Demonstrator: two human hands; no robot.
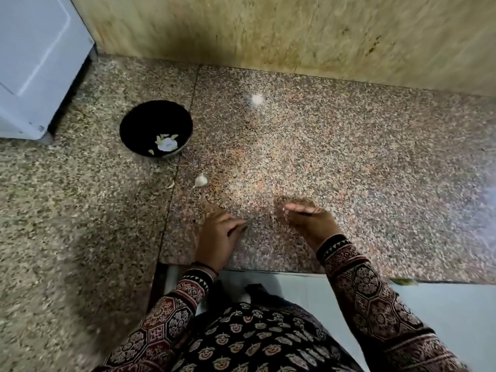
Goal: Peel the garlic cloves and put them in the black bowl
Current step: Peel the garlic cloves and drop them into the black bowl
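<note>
Head view, black bowl point(128, 130) holding peeled garlic cloves point(166, 144)

speckled granite counter point(335, 162), seam between slabs. black bowl point(139, 116) sits back left on it. unpeeled garlic clove point(200, 180) near bowl's front, by seam, peel scrap point(170, 185) beside it. blurry white blob point(256, 99) further back, can't tell what.

Right hand point(308, 217): motion blur smearing it, hiding any contents. Pale lump point(256, 99): dissolving in glare, unidentifiable. White cabinet point(35, 63): running off left edge.
</note>
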